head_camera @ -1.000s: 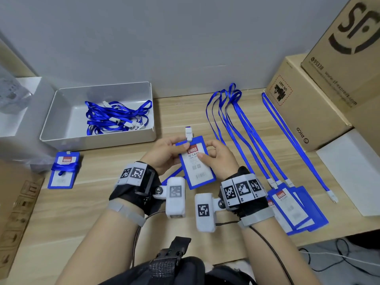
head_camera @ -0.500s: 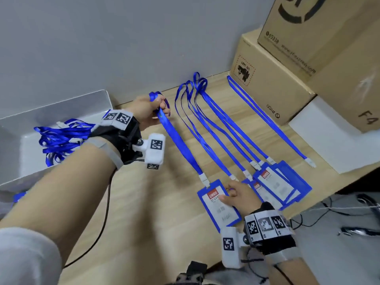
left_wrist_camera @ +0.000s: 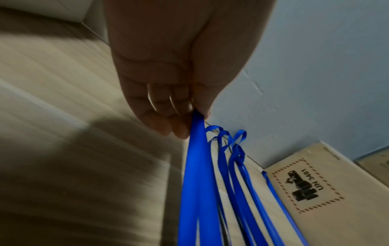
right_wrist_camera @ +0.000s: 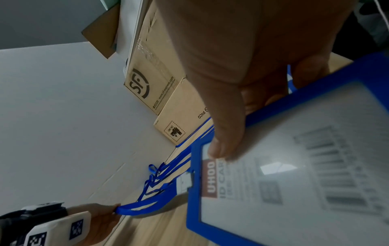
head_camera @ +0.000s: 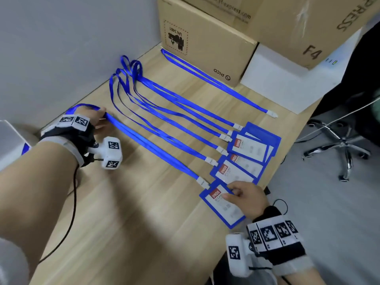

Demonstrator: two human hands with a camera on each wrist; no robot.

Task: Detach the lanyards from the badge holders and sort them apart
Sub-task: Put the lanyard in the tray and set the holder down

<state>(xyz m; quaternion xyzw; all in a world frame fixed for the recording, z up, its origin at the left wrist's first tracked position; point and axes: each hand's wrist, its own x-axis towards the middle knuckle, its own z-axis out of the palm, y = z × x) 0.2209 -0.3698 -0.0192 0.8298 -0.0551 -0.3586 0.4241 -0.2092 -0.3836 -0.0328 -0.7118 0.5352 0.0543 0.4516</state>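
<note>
A blue lanyard (head_camera: 152,147) (left_wrist_camera: 197,183) lies stretched across the wooden table, joined by a white clip (head_camera: 202,182) (right_wrist_camera: 185,183) to a blue badge holder (head_camera: 226,210) (right_wrist_camera: 294,183) with a white ID card. My left hand (head_camera: 102,116) (left_wrist_camera: 189,119) pinches the lanyard's loop end near the back wall. My right hand (head_camera: 231,194) (right_wrist_camera: 231,133) holds the badge holder at the front right edge, thumb on the card, fingers under it. Several more lanyards (head_camera: 164,112) with badge holders (head_camera: 246,149) lie in a row to the right.
One loose lanyard (head_camera: 216,83) with no holder lies beside the cardboard boxes (head_camera: 205,38). A white box (head_camera: 283,79) sits at the right. A corner of the white tray (head_camera: 8,138) shows at far left. A chair base (head_camera: 339,151) stands beyond the table's right edge.
My hands, together over one badge holder a second ago, have spread apart. The left drew the lanyard loop back towards the wall, and the right carried the holder to the front right edge.
</note>
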